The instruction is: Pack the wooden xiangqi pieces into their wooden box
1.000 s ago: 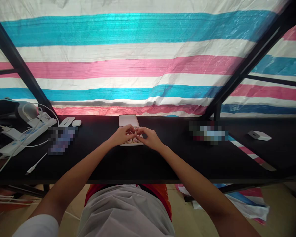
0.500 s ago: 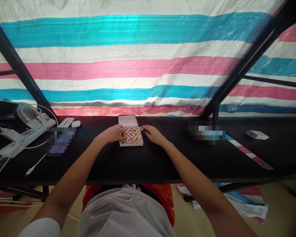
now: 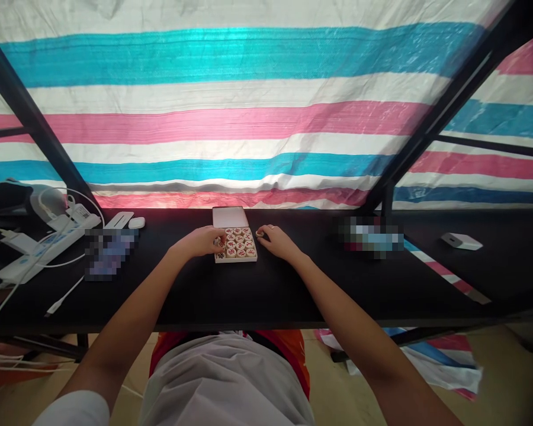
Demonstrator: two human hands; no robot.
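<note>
A small white box [image 3: 236, 260] stands on the black table with its lid [image 3: 229, 217] folded back. Round wooden xiangqi pieces [image 3: 240, 245] with red characters fill it in rows, and one near the front left corner has a dark character. Over the box's left side, my left hand [image 3: 204, 241] has thumb and fingers curled round a xiangqi piece [image 3: 222, 242], partly hidden by the fingers. Just right of the box, my right hand [image 3: 275, 241] pinches another xiangqi piece [image 3: 260, 234] between thumb and fingertips, apart from the box.
To the left lie a power strip [image 3: 48, 248] with cables, a blurred-out phone-like object [image 3: 111, 254] and a white earbud case [image 3: 137, 223]. On the right are another blurred-out object [image 3: 373, 238], a striped strip [image 3: 444, 269] and a white charger [image 3: 462, 241]. Black frame bars slope up at both sides.
My right hand has drawn slightly right, away from the box, with a xiangqi piece now in its fingertips. My left hand stays almost where it was.
</note>
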